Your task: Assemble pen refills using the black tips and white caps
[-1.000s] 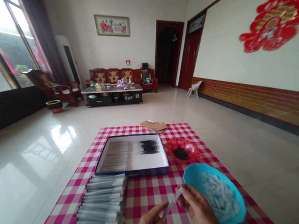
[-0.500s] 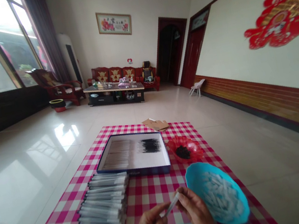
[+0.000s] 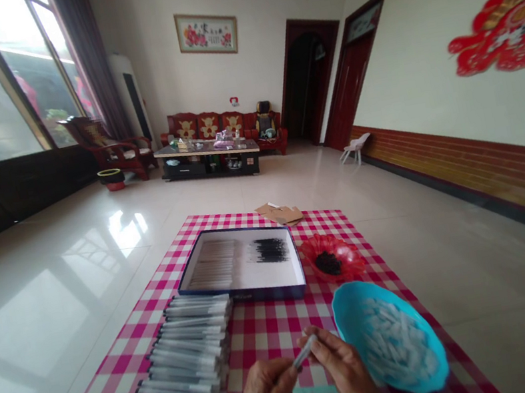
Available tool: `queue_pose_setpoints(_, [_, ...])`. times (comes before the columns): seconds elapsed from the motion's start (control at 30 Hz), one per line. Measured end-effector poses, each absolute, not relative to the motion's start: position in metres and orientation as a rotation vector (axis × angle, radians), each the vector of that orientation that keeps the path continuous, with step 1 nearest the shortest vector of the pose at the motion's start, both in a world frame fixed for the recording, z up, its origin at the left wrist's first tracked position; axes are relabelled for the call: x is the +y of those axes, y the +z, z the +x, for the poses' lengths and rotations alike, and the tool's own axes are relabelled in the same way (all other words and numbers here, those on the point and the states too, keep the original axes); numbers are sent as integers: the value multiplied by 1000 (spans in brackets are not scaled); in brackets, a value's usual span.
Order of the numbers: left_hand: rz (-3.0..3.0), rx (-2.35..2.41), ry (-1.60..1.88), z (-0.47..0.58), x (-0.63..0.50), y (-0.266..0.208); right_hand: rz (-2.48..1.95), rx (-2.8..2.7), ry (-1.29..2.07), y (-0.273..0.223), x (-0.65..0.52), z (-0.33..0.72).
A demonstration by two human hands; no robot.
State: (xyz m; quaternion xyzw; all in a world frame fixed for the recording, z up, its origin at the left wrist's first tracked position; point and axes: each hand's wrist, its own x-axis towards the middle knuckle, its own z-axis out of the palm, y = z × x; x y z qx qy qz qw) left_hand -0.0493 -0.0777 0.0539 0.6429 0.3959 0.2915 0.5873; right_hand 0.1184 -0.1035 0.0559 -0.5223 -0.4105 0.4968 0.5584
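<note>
A pen (image 3: 304, 354) with a clear, whitish barrel slants between my two hands, just above the table edge. My left hand (image 3: 271, 386) is closed around its lower end. The fingertips of my right hand (image 3: 344, 366) pinch the upper end. Close by on the right is a blue bowl (image 3: 340, 301) holding many translucent white pen caps (image 3: 399, 338). To the left lies a stack of capped pens (image 3: 188, 352), their dark ends pointing left. Beyond my hands, a shallow box (image 3: 263, 280) contains clear tubes (image 3: 212, 265) and thin black-tipped pieces (image 3: 270, 250).
A red petal-edged bowl (image 3: 351, 254) with small black parts (image 3: 328, 263) stands right of the box. Flattened brown cardboard (image 3: 280, 212) lies at the far table edge. Pink checked cloth (image 3: 256, 333) covers the table. A coffee table (image 3: 208, 159) and sofa stand farther back.
My left hand has closed from an extended index finger into a grip around the pen's lower end. My right hand keeps its pinch. The whole view has shifted slightly.
</note>
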Motion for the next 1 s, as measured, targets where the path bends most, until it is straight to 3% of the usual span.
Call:
queue_pose_setpoints(0.23, [1984, 1136, 796, -54, -82, 46, -1180, -799, 1277, 38, -101, 112])
queue_pose_setpoints(0.47, [2566, 1264, 389, -55, -77, 41, -1168, -737, 1314, 36, -99, 109])
queue_pose_setpoints(0.63, [2712, 1270, 208, -57, -73, 39, -1111, -678, 1377, 29, -99, 109])
queue_pose_setpoints(1.0, [2836, 1225, 157, -56, -69, 44, -1123, -538, 1442, 28, -94, 109])
